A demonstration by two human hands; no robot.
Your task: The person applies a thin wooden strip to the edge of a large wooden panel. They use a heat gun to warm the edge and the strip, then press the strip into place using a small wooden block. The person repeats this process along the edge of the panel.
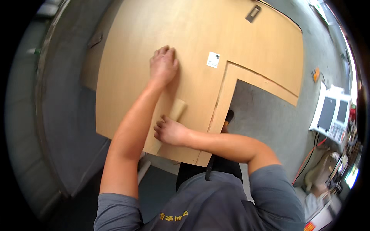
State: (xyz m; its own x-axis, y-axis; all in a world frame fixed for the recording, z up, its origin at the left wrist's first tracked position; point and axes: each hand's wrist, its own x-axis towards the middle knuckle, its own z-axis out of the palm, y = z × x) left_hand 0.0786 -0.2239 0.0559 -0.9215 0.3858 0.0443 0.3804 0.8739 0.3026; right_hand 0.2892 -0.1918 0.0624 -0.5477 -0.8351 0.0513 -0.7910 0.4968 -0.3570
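Observation:
A large light-wood panel (pixel 131 77) lies flat before me, with a rectangular cut-out in its right part. My left hand (pixel 163 65) rests on the panel's left half, fingers loosely bent and a little apart, holding nothing that I can see. Nearer to me, my right hand (pixel 172 132) is low over the panel, fingers curled round a pale beige block-like piece (pixel 178 109). The piece's far end sticks out beyond the knuckles; its near part is hidden under the palm. A small white label (pixel 213 59) is stuck left of the cut-out.
A dark metal lock plate (pixel 253 14) sits at the panel's far edge. On the right, a white and grey machine (pixel 330 111) stands with black and orange cables, beside a cluttered heap. An orange object (pixel 316 74) lies on the grey floor. A grey wall runs along the left.

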